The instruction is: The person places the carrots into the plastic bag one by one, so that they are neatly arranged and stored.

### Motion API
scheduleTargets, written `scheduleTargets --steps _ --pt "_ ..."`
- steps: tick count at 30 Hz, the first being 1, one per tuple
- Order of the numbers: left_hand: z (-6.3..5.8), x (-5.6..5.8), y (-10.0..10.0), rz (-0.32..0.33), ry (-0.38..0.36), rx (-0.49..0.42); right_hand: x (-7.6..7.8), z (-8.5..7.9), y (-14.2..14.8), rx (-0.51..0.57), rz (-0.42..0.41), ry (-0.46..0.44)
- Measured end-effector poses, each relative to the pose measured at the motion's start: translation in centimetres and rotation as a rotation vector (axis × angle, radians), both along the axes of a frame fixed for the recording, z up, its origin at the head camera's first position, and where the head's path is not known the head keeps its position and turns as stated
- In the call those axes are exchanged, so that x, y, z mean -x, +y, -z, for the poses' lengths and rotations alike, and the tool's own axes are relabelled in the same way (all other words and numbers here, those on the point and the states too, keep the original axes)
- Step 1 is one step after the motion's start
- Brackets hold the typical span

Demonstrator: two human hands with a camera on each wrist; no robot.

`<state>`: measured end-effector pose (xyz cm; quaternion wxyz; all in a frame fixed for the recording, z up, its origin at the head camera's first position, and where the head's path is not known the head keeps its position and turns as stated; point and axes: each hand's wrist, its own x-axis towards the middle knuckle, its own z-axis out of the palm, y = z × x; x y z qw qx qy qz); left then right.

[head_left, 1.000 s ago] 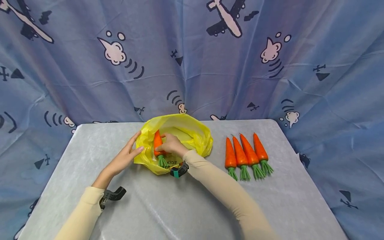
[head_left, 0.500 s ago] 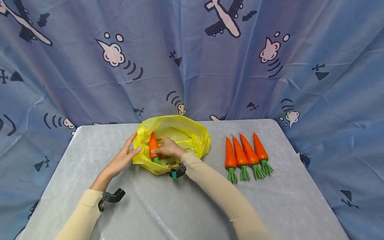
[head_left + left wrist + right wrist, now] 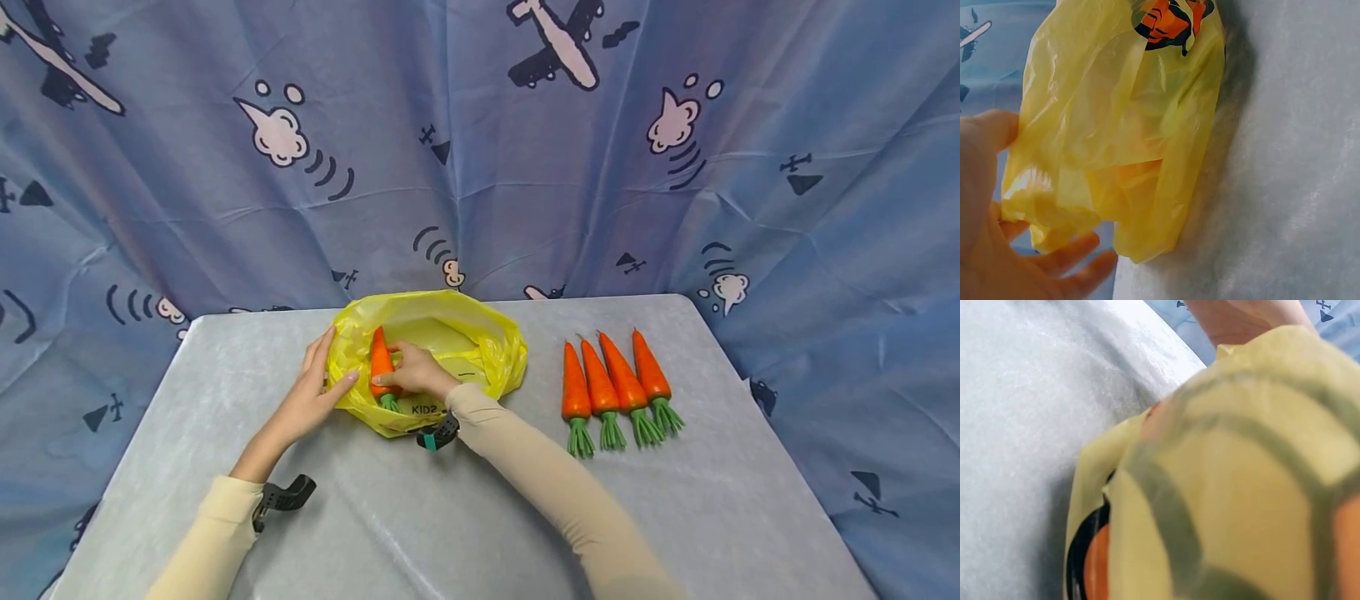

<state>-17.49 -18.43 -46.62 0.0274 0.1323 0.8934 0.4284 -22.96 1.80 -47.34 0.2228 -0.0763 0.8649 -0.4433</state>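
Observation:
A yellow plastic bag (image 3: 501,354) with printed lettering lies wide open on the table. Inside its mouth, toward the left, my right hand (image 3: 422,371) pinches an orange carrot (image 3: 380,358) between thumb and fingers, its tip pointing away and green top nearer me. Along the bag's left side my left hand (image 3: 306,398) rests with fingers straight and thumb spread. From the left wrist, the yellow bag (image 3: 1104,125) shows an orange-and-black print, fingers beside its edge. Bag film (image 3: 1241,462) covers most of the right wrist view and hides that hand's grip.
Several more carrots (image 3: 602,387) lie side by side on the table to the right, green tops toward me. The grey-white tabletop (image 3: 420,525) ends at a blue patterned curtain (image 3: 480,167) behind the bag. A dark wrist strap (image 3: 288,493) sits on each wrist.
My right hand has moved the carrot slightly left and lower into the bag, toward its left wall. My left hand has shifted a little, staying against the bag's side. The other carrots have not moved.

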Motion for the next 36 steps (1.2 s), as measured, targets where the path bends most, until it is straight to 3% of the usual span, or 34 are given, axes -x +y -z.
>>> scheduleTargets --steps 9,36 --pt "0.06 -0.31 0.15 0.047 0.019 -0.060 -0.15 -0.25 0.11 0.029 -0.010 -0.006" --pt "0.20 -0.30 0.16 0.070 -0.001 -0.092 -0.18 -0.24 0.53 0.053 0.002 -0.014"
